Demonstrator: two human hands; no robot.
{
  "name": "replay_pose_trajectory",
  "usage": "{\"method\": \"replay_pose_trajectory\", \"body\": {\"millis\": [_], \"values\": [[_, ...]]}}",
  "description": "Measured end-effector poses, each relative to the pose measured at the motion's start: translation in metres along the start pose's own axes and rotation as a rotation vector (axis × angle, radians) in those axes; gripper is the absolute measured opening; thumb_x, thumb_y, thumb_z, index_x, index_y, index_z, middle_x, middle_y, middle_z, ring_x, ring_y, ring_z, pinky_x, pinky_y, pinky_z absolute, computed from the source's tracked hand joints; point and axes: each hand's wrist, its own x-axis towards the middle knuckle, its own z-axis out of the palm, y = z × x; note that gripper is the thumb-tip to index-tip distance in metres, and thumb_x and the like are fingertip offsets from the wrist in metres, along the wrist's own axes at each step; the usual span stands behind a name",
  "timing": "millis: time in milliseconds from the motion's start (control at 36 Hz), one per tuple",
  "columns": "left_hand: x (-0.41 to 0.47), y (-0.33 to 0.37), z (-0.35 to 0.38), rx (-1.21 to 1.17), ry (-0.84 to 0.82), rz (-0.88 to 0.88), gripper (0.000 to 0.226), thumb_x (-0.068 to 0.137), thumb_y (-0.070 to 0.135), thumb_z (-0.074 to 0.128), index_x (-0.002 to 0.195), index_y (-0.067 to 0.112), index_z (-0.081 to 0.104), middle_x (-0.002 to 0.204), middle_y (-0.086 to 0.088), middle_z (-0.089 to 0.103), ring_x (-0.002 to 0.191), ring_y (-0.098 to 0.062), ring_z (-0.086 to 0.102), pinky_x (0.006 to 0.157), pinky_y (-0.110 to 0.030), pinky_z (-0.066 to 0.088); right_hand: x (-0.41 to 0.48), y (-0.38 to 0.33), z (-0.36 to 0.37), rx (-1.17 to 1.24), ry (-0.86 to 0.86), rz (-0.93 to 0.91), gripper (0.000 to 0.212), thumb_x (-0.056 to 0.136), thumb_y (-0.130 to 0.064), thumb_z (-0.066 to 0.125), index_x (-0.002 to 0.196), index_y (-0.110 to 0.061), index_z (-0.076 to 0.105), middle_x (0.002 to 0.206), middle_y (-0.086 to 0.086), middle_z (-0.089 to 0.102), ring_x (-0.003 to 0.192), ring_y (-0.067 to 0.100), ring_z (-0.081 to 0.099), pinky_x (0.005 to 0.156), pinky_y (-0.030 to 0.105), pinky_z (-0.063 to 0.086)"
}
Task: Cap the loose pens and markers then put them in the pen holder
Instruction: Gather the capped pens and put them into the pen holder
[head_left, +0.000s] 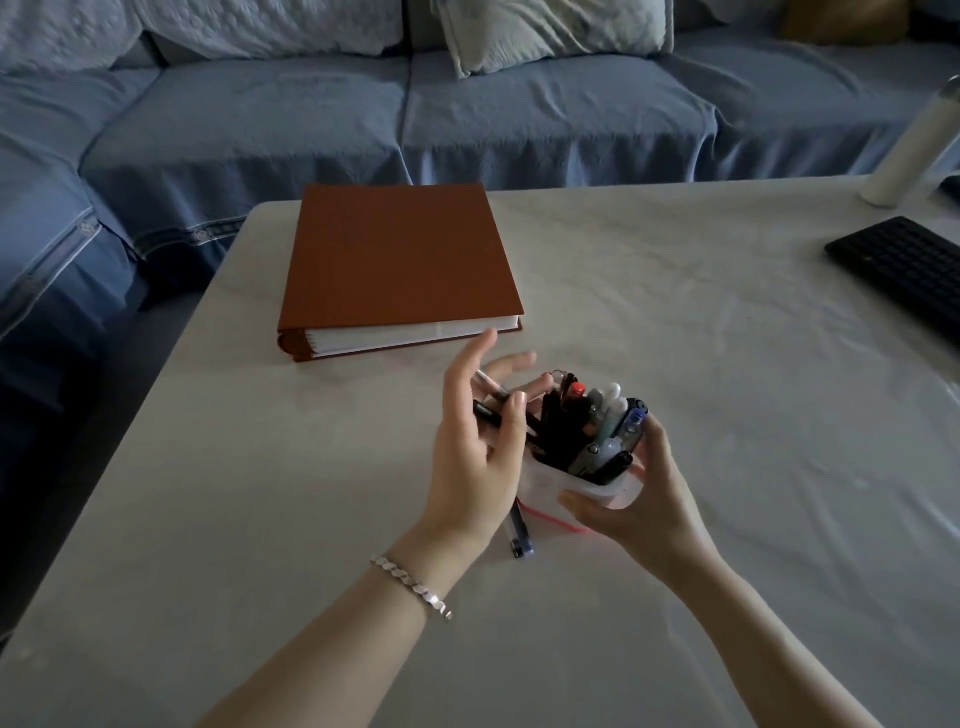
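The right hand (641, 501) grips the pen holder (545, 482); the left hand (478, 467), fingers spread, pins two pens (487, 411) under its thumb.

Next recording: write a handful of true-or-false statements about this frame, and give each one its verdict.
1. The right hand grips the translucent white pen holder. True.
2. The pen holder is empty. False: it is packed with pens and markers.
3. A dark blue pen lies on the pale table beside the holder's base. True.
4. The brown hardcover binder lies open. False: it is closed and flat.
5. The left hand holds nothing. False: its thumb pins a black pen against the fingers.
6. A black keyboard sits at the table's right edge. True.
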Motion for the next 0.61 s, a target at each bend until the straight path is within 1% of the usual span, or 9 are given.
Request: {"method": "replay_pose_trajectory", "body": {"millis": [83,139,222,333,389,444,472,528,611], "values": [[0.001,0.000,-0.002,0.023,-0.058,0.020,0.044,0.092,-0.002,0.041,0.121,0.030,0.038,0.123,0.008,0.054,0.104,-0.014,0.065,0.087,-0.022,0.049,0.000,0.000,0.000,-0.008,-0.001,-0.002,0.096,0.049,-0.040,0.083,0.128,-0.043,0.029,0.126,-0.016,0.053,0.115,0.012,0.054,0.094,0.037,0.045],[0.000,0.003,-0.001,0.077,-0.166,0.069,0.040,0.092,0.001,0.042,0.122,0.027,0.039,0.122,0.020,0.053,0.110,-0.009,0.060,0.089,-0.021,0.049,0.000,0.000,0.000,-0.003,0.003,0.001,0.096,0.045,-0.047,0.079,0.127,-0.045,0.029,0.125,-0.018,0.054,0.114,0.011,0.054,0.094,0.037,0.046],[-0.003,0.004,0.002,0.178,-0.311,0.169,0.033,0.092,0.002,0.040,0.123,0.013,0.044,0.131,0.006,0.049,0.123,-0.007,0.049,0.101,-0.023,0.042,0.001,0.000,0.001,0.005,0.005,0.003,0.094,0.050,-0.035,0.084,0.126,-0.043,0.031,0.120,-0.019,0.056,0.112,0.010,0.055,0.091,0.032,0.045],[0.004,-0.008,0.006,0.268,-0.247,0.096,0.035,0.096,0.018,0.033,0.124,0.004,0.049,0.140,0.001,0.038,0.136,-0.010,0.031,0.110,-0.021,0.029,0.002,0.000,0.001,0.010,0.008,-0.009,0.093,0.054,-0.026,0.086,0.128,-0.039,0.031,0.120,-0.016,0.056,0.112,0.009,0.054,0.088,0.027,0.041],[0.003,-0.020,0.007,0.347,-0.313,0.067,0.045,0.096,0.029,0.026,0.132,0.008,0.043,0.147,0.003,0.026,0.141,-0.012,0.016,0.115,-0.031,0.021,0.001,0.001,0.001,0.015,0.003,-0.011,0.093,0.054,-0.026,0.086,0.128,-0.039,0.031,0.121,-0.015,0.056,0.112,0.008,0.053,0.088,0.026,0.041],[-0.004,-0.029,0.006,0.402,-0.439,0.063,0.052,0.096,0.040,0.019,0.142,0.015,0.025,0.152,0.006,0.010,0.143,-0.010,0.002,0.117,-0.039,0.011,0.001,0.001,0.000,0.017,0.000,-0.010,0.093,0.054,-0.027,0.086,0.128,-0.038,0.031,0.120,-0.014,0.057,0.112,0.009,0.054,0.088,0.030,0.044],[-0.007,-0.030,0.005,0.403,-0.477,0.055,0.054,0.095,0.045,0.016,0.143,0.020,0.016,0.153,0.008,0.005,0.143,-0.009,-0.003,0.118,-0.038,0.007,0.001,0.001,0.000,0.014,-0.002,-0.009,0.093,0.054,-0.028,0.086,0.128,-0.038,0.031,0.120,-0.013,0.057,0.113,0.010,0.054,0.090,0.032,0.046],[-0.011,-0.028,0.000,0.325,-0.467,0.049,0.053,0.095,0.046,0.015,0.144,0.026,0.012,0.154,0.008,0.005,0.143,-0.008,-0.002,0.118,-0.034,0.005,0.001,0.000,0.000,0.008,-0.006,-0.001,0.093,0.054,-0.029,0.085,0.128,-0.039,0.030,0.123,-0.013,0.056,0.114,0.009,0.053,0.091,0.032,0.044],[-0.015,-0.031,-0.012,0.239,-0.263,0.041,0.043,0.097,0.034,0.027,0.140,0.034,0.026,0.151,0.004,0.024,0.137,0.001,0.021,0.113,-0.021,0.020,0.001,-0.002,0.000,0.007,-0.007,0.010,0.093,0.053,-0.034,0.084,0.127,-0.044,0.028,0.125,-0.014,0.055,0.115,0.009,0.052,0.090,0.029,0.042]]}}
